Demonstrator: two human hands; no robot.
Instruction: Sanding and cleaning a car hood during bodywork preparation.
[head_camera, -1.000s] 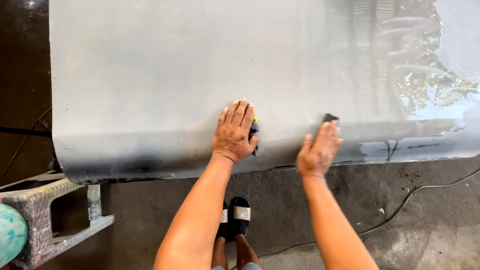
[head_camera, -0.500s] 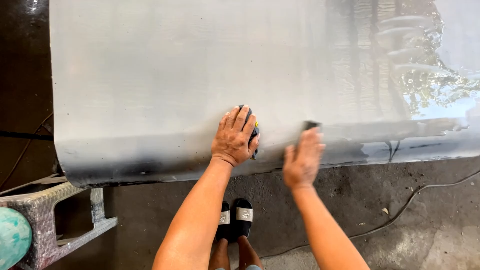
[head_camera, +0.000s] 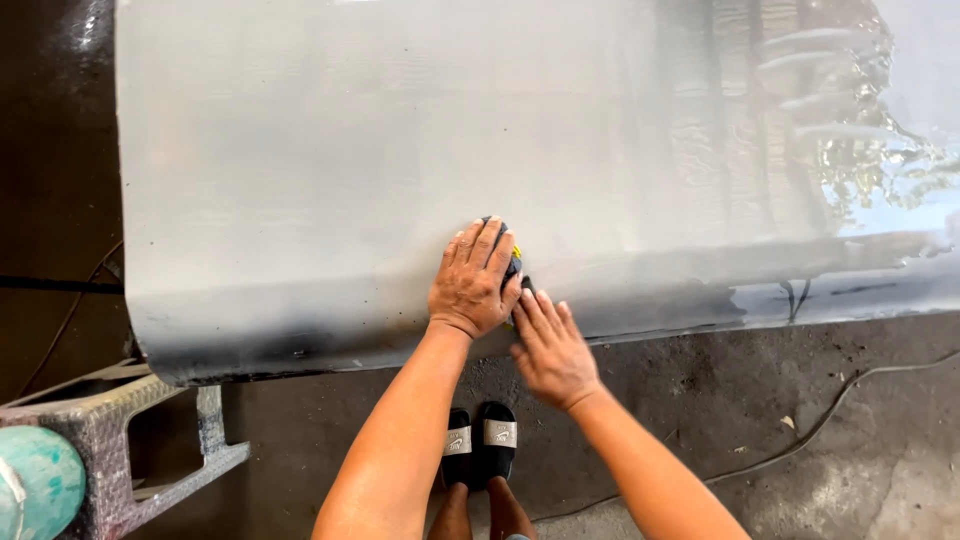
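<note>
A large grey panel (head_camera: 400, 150) fills the upper view, its lower edge curving down toward me. My left hand (head_camera: 472, 280) lies flat on the panel near that edge and presses a dark pad with a yellow spot (head_camera: 513, 260), which shows just past my fingers. My right hand (head_camera: 553, 350) sits right beside it, fingers stretched against the panel's lower curve. A small dark piece (head_camera: 526, 285) peeks out at its fingertips, touching the left hand's side. Most of both pads is hidden under my hands.
The panel's right part (head_camera: 840, 150) is wet and shiny. A speckled metal stand (head_camera: 120, 440) with a teal round object (head_camera: 35, 485) stands at lower left. A cable (head_camera: 820, 420) runs over the concrete floor. My feet in black sandals (head_camera: 480, 440) are below the panel's edge.
My right hand has slid left along the panel's lower edge with its dark piece, from well apart to right beside my left hand. The left hand has stayed in place.
</note>
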